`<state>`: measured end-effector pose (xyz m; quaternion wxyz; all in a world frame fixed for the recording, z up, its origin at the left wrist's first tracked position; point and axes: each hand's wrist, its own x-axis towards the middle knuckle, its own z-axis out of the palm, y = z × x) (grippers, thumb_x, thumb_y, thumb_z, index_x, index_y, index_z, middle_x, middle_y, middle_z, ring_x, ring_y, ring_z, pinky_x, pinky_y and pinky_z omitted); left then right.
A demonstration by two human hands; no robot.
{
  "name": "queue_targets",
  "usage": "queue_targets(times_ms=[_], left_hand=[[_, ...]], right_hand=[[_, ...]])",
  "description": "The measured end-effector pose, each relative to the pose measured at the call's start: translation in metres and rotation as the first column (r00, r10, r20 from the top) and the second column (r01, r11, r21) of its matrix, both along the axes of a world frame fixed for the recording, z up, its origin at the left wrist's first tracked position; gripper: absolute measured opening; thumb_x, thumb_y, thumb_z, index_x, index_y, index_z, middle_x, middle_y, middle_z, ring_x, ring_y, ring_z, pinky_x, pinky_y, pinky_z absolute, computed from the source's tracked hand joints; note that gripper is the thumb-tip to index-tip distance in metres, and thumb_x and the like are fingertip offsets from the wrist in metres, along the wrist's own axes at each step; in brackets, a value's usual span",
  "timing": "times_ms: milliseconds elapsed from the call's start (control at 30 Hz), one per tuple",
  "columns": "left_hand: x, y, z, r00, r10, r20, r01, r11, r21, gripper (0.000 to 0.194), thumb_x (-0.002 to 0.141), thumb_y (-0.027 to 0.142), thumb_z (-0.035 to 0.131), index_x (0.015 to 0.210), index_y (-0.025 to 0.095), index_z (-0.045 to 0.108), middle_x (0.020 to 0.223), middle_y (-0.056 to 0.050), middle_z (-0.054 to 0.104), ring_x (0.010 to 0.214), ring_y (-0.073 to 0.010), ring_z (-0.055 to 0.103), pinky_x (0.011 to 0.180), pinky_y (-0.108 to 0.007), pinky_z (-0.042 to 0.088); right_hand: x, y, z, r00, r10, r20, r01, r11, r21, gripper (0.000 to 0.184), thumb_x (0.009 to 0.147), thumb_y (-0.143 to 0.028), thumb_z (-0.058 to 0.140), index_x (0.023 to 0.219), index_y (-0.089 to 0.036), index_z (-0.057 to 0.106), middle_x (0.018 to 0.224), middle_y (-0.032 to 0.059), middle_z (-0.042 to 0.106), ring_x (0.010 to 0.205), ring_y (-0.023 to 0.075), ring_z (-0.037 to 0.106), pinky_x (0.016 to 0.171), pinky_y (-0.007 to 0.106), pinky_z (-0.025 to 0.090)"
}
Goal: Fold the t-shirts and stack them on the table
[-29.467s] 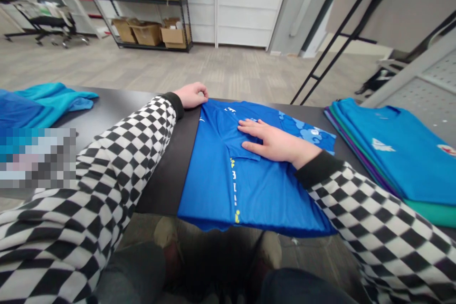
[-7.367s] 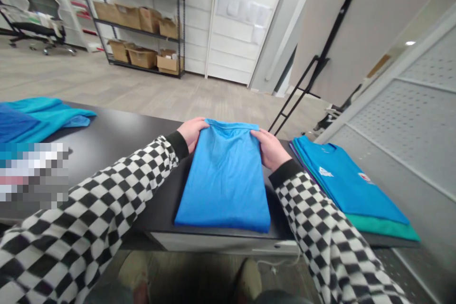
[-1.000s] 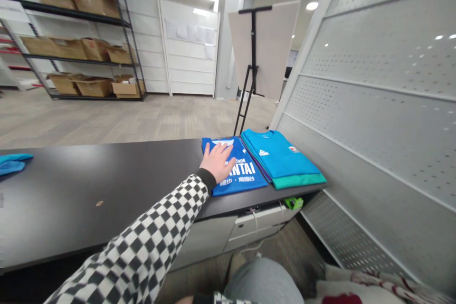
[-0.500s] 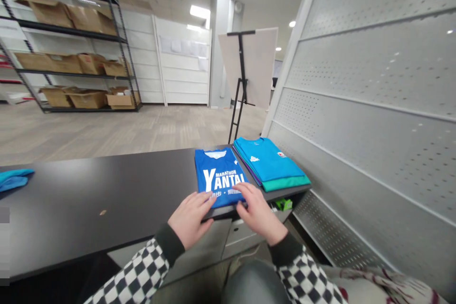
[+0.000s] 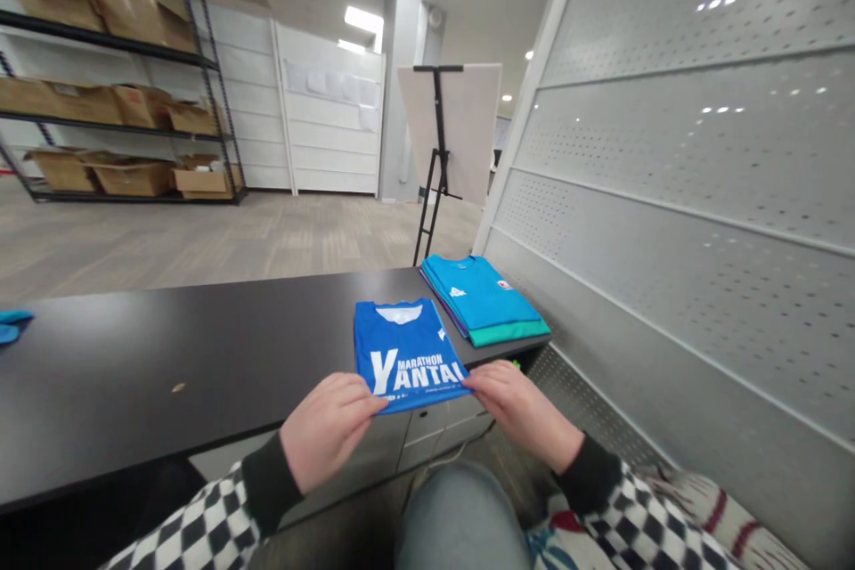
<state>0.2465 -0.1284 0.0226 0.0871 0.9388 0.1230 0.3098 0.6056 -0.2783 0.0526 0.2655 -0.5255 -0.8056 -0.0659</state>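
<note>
A folded blue T-shirt (image 5: 407, 356) lies flat on the black worktop (image 5: 134, 356), printed side up, with white lettering that reads "MARATHON YANTAI" and its collar at the far end. Its near edge reaches past the front edge of the worktop, just above the drawers of a pale cabinet (image 5: 427, 432).

Both hands are on that near edge. The left hand (image 5: 327, 432) is at the shirt's lower left corner, its fingers (image 5: 364, 392) closed on the fabric. The right hand (image 5: 525, 414) is at the lower right corner, its fingers (image 5: 484, 386) pinching the cloth from the other side. Dark cuffs and checkered black-and-white sleeves (image 5: 634, 521) run back from both wrists toward the camera.

Just beyond the blue shirt, and to its right, sits a neat stack of folded teal T-shirts (image 5: 477, 298), with a green shirt showing at the bottom and a purple edge along one side. The stack is near the shirt but does not touch it. A small piece of blue cloth (image 5: 10, 327) lies at the far left edge of the worktop, and a small brown speck (image 5: 178, 387) sits on the bare black surface. A perforated metal panel (image 5: 674, 205) stands along the right side.
</note>
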Motion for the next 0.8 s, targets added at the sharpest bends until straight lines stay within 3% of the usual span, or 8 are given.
queue_targets(times_ms=[100,200,300,367,433,567,633,800], left_hand=[[-0.008,-0.012,0.06,0.996,-0.007,0.089,0.012,0.999,-0.053,0.031,0.11,0.026,0.061,0.125,0.035,0.087,0.109,-0.006,0.086,0.107,-0.0268,0.079,0.1,-0.045,0.065],[-0.007,-0.019,0.126,0.991,0.046,0.126,-0.018,0.976,-0.219,0.027,0.108,0.044,0.065,0.112,0.039,0.091,0.104,-0.006,0.085,0.099,-0.0283,0.08,0.09,-0.044,0.068],[0.002,-0.015,0.171,0.988,0.111,0.109,-0.064,0.927,-0.37,0.03,0.101,0.06,0.07,0.102,0.038,0.092,0.102,-0.006,0.086,0.094,-0.0307,0.08,0.085,-0.044,0.068],[0.014,-0.004,0.185,0.983,0.157,0.101,-0.097,0.892,-0.441,0.034,0.096,0.064,0.074,0.099,0.035,0.092,0.101,-0.006,0.087,0.093,-0.0316,0.08,0.085,-0.044,0.068],[0.032,0.013,0.189,0.979,0.178,0.095,-0.107,0.856,-0.506,0.04,0.091,0.067,0.077,0.098,0.031,0.091,0.098,-0.006,0.087,0.091,-0.0315,0.079,0.082,-0.043,0.067],[0.08,0.058,0.198,0.977,0.174,0.125,-0.076,0.827,-0.558,0.049,0.085,0.071,0.081,0.098,0.024,0.089,0.091,-0.006,0.085,0.086,-0.0278,0.077,0.08,-0.038,0.064],[0.108,0.081,0.216,0.963,0.198,0.183,-0.078,0.854,-0.514,0.048,0.086,0.068,0.083,0.098,0.021,0.088,0.091,-0.006,0.084,0.086,-0.0258,0.075,0.082,-0.037,0.061],[0.174,0.118,0.281,0.899,0.259,0.353,-0.146,0.938,-0.315,0.035,0.099,0.051,0.081,0.109,0.018,0.086,0.093,-0.001,0.08,0.086,-0.0178,0.064,0.091,-0.037,0.056]], right_hand=[[-0.003,-0.029,0.057,1.0,-0.029,0.005,0.028,0.999,0.031,0.022,0.114,-0.019,0.06,0.124,-0.024,0.079,0.113,0.0097,0.086,0.103,0.0247,0.081,0.095,0.043,0.065],[-0.003,-0.047,0.113,0.998,-0.054,0.044,0.048,0.992,0.121,0.021,0.112,-0.02,0.065,0.126,-0.028,0.078,0.114,0.0082,0.086,0.106,0.0262,0.081,0.098,0.046,0.064],[0.002,-0.052,0.155,0.988,-0.108,0.107,0.085,0.977,0.195,0.017,0.112,-0.024,0.068,0.124,-0.03,0.079,0.11,0.0066,0.086,0.103,0.027,0.081,0.098,0.047,0.063],[0.01,-0.046,0.173,0.977,-0.159,0.144,0.126,0.969,0.213,0.014,0.113,-0.029,0.068,0.12,-0.03,0.08,0.108,0.0068,0.086,0.1,0.0274,0.081,0.098,0.047,0.063],[0.021,-0.034,0.184,0.961,-0.21,0.179,0.172,0.963,0.206,0.017,0.113,-0.034,0.067,0.117,-0.028,0.082,0.107,0.0074,0.086,0.1,0.0277,0.081,0.098,0.047,0.063],[0.057,0.013,0.206,0.927,-0.277,0.253,0.229,0.952,0.205,0.018,0.112,-0.035,0.07,0.112,-0.025,0.084,0.103,0.0073,0.086,0.1,0.0268,0.079,0.097,0.045,0.061],[0.08,0.044,0.226,0.909,-0.322,0.263,0.257,0.932,0.254,0.018,0.112,-0.034,0.073,0.109,-0.022,0.085,0.103,0.0078,0.085,0.101,0.0264,0.077,0.097,0.043,0.06],[0.144,0.115,0.291,0.868,-0.483,0.114,0.414,0.831,0.371,0.031,0.114,-0.039,0.069,0.115,-0.013,0.086,0.109,0.0069,0.083,0.108,0.02,0.075,0.101,0.036,0.056]])
